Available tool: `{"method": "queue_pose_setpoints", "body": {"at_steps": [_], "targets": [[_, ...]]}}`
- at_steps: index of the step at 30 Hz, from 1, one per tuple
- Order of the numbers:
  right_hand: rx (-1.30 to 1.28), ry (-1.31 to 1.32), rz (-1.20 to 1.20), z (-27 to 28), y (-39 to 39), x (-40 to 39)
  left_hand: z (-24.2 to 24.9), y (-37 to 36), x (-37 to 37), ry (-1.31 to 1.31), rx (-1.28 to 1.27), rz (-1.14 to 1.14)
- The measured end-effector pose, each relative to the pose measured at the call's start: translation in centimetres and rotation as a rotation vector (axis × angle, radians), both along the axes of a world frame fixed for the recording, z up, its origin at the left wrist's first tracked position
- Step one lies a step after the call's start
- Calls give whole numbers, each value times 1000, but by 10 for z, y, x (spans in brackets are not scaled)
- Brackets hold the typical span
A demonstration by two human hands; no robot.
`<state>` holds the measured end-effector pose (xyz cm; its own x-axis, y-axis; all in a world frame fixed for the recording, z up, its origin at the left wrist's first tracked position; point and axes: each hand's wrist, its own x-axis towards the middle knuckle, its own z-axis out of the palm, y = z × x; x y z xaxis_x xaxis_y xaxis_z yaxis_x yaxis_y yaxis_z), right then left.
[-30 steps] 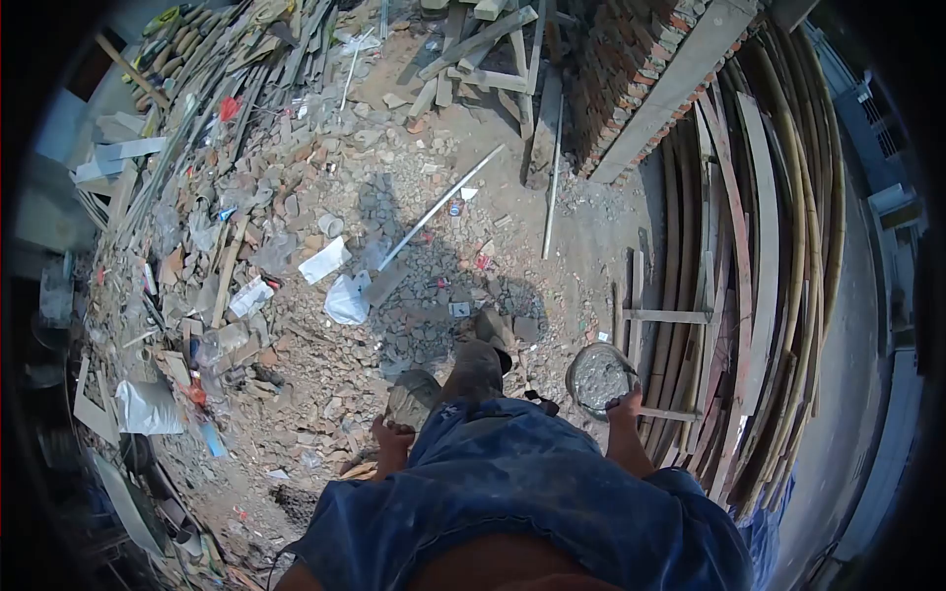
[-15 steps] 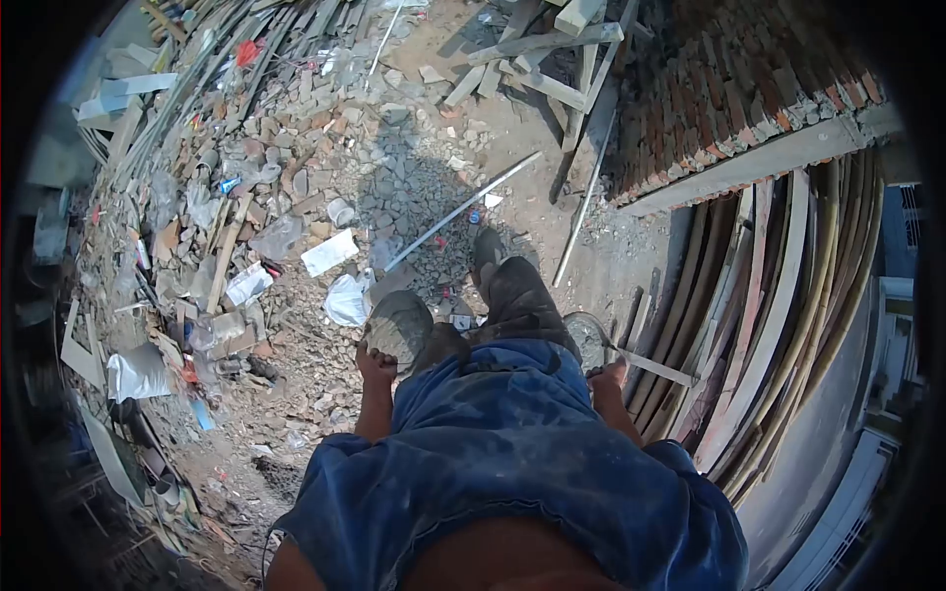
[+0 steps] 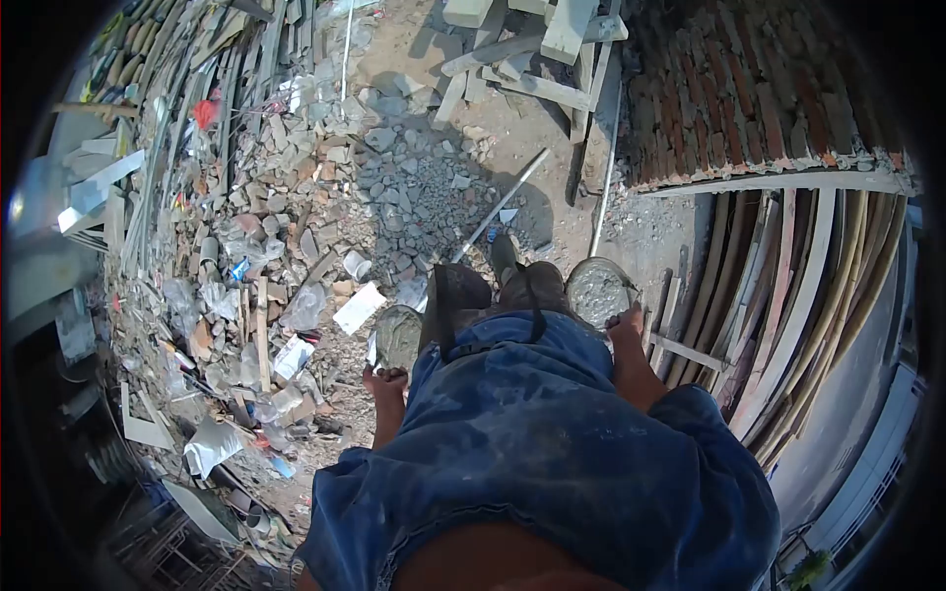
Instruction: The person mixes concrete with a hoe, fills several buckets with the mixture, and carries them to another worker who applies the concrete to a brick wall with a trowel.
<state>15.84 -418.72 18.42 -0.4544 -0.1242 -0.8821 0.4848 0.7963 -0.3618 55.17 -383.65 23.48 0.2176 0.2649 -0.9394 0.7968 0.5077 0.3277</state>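
Observation:
My left hand (image 3: 386, 379) hangs by my left side, fingers closed at the near rim of a round bucket (image 3: 398, 337) filled with grey wet mortar. On the other side, my right hand (image 3: 625, 323) is closed at the near edge of a second bucket (image 3: 599, 292), also full of wet grey mortar. Both buckets are level with my legs, one on each side. Whether the fingers grip a handle or the rim is hidden. My dusty dark trousers and boots (image 3: 505, 258) show between them, below my blue shirt (image 3: 512, 414).
Broken bricks and rubble (image 3: 286, 212) with plastic litter cover the ground at left. A pale pole (image 3: 512, 197) lies ahead of my feet. Stacked timber (image 3: 552, 69) stands at the front. Long boards (image 3: 769, 315) lean at right below a brick wall (image 3: 769, 108).
I have stepped forward, and the rubble and pole are nearer. The right bucket has swung forward into fuller view; the left bucket sits further back. Both hands stay closed.

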Motion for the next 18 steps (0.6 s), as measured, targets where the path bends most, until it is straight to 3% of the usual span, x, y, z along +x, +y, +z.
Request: {"method": "queue_pose_setpoints", "body": {"at_steps": [5, 14, 18], "targets": [[-100, -71, -19, -1, -44, 49, 17, -34, 40, -18, 13, -8], [-85, 68, 113, -1, -117, 147, 8, -112, 145, 46, -48, -3], [-54, 127, 176, -3, -147, 200, -37, -130, 217, 71, -80, -79]]}}
